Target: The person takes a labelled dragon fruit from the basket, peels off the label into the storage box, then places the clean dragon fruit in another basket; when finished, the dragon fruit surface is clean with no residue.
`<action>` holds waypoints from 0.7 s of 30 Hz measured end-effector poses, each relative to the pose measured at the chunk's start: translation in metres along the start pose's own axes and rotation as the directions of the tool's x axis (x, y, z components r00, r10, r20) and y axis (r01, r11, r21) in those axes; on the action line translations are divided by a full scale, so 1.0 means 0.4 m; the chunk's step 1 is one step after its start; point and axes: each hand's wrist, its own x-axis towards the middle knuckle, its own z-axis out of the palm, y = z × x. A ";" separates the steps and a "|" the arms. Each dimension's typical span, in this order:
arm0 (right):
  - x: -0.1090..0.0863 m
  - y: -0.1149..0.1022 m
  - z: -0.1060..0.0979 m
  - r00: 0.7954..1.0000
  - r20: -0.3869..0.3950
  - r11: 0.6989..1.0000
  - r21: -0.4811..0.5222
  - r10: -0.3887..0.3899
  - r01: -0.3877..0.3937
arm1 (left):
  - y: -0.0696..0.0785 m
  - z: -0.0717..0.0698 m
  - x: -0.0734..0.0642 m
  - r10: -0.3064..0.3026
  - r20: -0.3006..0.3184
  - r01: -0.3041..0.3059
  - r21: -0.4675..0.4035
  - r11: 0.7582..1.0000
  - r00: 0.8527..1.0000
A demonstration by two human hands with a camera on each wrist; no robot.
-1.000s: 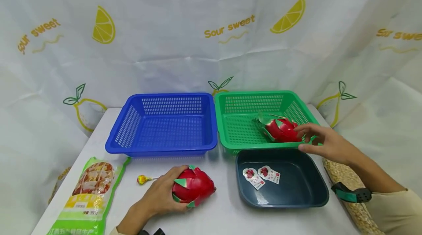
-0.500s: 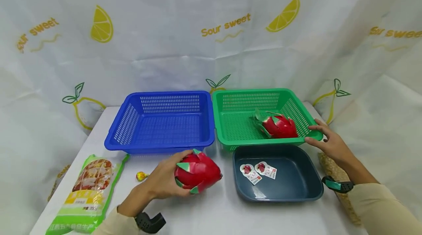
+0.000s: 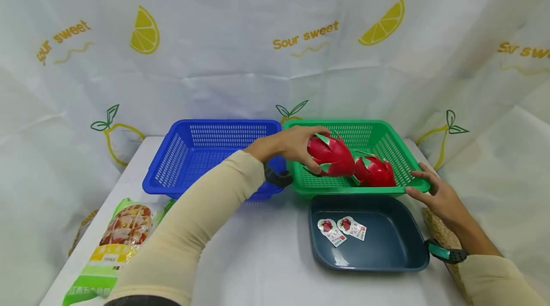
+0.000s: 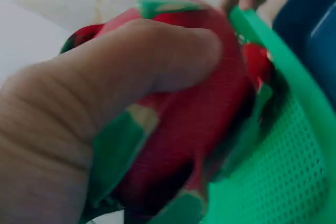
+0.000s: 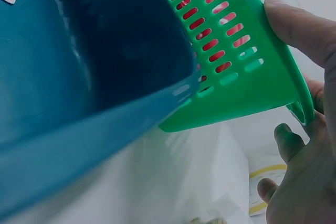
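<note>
My left hand [image 3: 296, 145] grips a red dragon fruit [image 3: 335, 159] with green scales, over the left part of the green basket [image 3: 399, 190]. Close up in the left wrist view, the thumb [image 4: 152, 56] lies across the fruit's red skin. A second dragon fruit [image 3: 377, 173] rests in the basket, to the right of the held one. At the basket's front right corner, my right hand [image 3: 443, 201] holds the rim. From the right wrist, the thumb [image 5: 299, 27] shows on top of the rim [image 5: 291, 72], with fingers beneath; some fingertips stand free.
A blue basket [image 3: 169, 191] stands to the left, partly behind my left arm. In front of the green basket sits a dark blue tray [image 3: 382, 244] with two label cards [image 3: 332, 232]. A green food bag [image 3: 107, 253] lies at left, a woven mat [image 3: 444, 237] at right.
My left hand has lifted the dragon fruit from the table and carried it right and away over the green basket. My right hand has moved onto the basket's rim. My left sleeve now covers the lollipop.
</note>
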 end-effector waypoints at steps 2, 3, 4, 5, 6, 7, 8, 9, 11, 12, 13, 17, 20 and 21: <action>-0.007 0.000 0.000 1.000 0.002 1.000 -0.001 0.000 0.000 | -0.019 0.016 0.048 -0.026 0.077 0.026 0.000 1.000 0.997; -0.009 -0.001 0.000 1.000 0.002 1.000 -0.002 -0.003 0.003 | -0.028 0.026 0.068 -0.039 0.108 0.037 0.020 0.999 0.993; -0.010 -0.002 -0.001 1.000 -0.003 1.000 0.001 -0.001 0.001 | -0.035 0.038 0.085 -0.053 0.136 0.048 0.039 0.998 0.989; -0.011 -0.003 -0.002 1.000 -0.005 1.000 0.006 -0.003 0.003 | -0.041 0.051 0.099 -0.068 0.160 0.060 0.052 0.997 0.985; -0.011 -0.003 -0.001 1.000 -0.008 1.000 0.014 -0.005 0.005 | -0.046 0.064 0.112 -0.081 0.176 0.070 0.065 0.995 0.981; -0.012 -0.004 0.000 1.000 -0.009 1.000 0.026 -0.007 0.007 | -0.050 0.078 0.122 -0.092 0.189 0.078 0.080 0.994 0.978; -0.012 -0.005 0.002 1.000 -0.011 0.999 0.046 -0.008 0.008 | -0.054 0.091 0.132 -0.097 0.199 0.080 0.091 0.993 0.975; -0.013 -0.005 0.005 1.000 -0.015 0.998 0.067 -0.008 0.009 | -0.058 0.105 0.141 -0.094 0.206 0.075 0.097 0.992 0.974; -0.014 -0.005 0.012 1.000 -0.016 0.995 0.102 -0.015 0.017 | -0.068 0.129 0.154 -0.094 0.214 0.071 0.110 0.991 0.972; -0.014 -0.005 0.015 1.000 -0.016 0.993 0.115 -0.017 0.019 | -0.074 0.140 0.158 -0.096 0.214 0.069 0.130 0.989 0.972; -0.013 -0.005 0.019 1.000 -0.017 0.992 0.124 -0.018 0.020 | -0.080 0.149 0.161 -0.099 0.212 0.066 0.157 0.985 0.972; -0.008 -0.006 0.028 1.000 -0.004 0.988 0.157 -0.012 0.012 | -0.093 0.162 0.155 -0.149 0.195 0.072 0.354 0.933 0.969; -0.003 -0.006 0.028 1.000 0.012 0.990 0.142 -0.005 0.003 | -0.082 0.143 0.128 -0.171 0.166 0.076 0.466 0.882 0.971; -0.002 -0.008 0.025 1.000 0.015 0.992 0.123 0.000 -0.002 | -0.076 0.131 0.115 -0.170 0.156 0.076 0.478 0.875 0.973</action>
